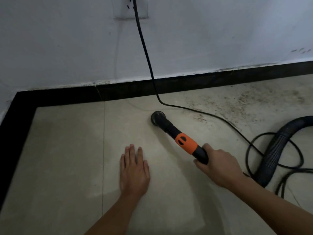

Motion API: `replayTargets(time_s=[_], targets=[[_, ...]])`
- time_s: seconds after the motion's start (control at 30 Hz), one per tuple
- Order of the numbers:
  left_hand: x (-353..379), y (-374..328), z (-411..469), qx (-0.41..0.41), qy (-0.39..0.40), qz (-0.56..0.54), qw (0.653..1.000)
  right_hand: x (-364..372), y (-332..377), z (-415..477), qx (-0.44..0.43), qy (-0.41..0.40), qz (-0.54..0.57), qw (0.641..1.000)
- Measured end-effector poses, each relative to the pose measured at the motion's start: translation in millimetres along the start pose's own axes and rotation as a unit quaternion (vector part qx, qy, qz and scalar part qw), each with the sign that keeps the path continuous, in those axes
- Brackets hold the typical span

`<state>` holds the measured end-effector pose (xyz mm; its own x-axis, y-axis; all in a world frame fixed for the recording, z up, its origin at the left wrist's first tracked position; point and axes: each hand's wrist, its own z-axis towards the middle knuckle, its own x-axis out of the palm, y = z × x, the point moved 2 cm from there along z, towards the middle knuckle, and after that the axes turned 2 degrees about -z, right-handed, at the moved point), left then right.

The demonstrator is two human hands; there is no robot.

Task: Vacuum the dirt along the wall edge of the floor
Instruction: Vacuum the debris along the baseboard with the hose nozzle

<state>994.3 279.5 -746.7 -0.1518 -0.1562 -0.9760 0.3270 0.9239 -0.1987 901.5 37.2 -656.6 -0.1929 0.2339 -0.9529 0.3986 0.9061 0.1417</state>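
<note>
My right hand [220, 167] grips the black vacuum wand [171, 128] just behind its orange collar [186, 144]. The wand's round black nozzle [158, 117] rests on the pale tiled floor, a short way out from the black skirting board [194, 83]. Dark specks of dirt [237, 102] are scattered over the tiles to the right of the nozzle, up to the wall edge. My left hand [134, 172] lies flat on the floor with straight fingers, left of the wand and holding nothing.
A black power cord [145, 48] drops from a wall socket [130, 7], crosses the floor behind the nozzle and coils at the right. The ribbed vacuum hose [277, 150] curves along the right edge. The skirting turns a corner at the left [18, 116].
</note>
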Motion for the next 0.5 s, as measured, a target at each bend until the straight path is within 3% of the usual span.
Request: replayTargets(time_s=[0.23,0.5], targets=[[-3,-2,-1,-0.001,0.001,-0.001,1.0,5,-34,-57,0.02,0.021,-0.001,1.0],[-7,-4,-3,0.005,-0.011,-0.016,1.0,2,-85,-96,0.107,0.019,0.013,0.994]])
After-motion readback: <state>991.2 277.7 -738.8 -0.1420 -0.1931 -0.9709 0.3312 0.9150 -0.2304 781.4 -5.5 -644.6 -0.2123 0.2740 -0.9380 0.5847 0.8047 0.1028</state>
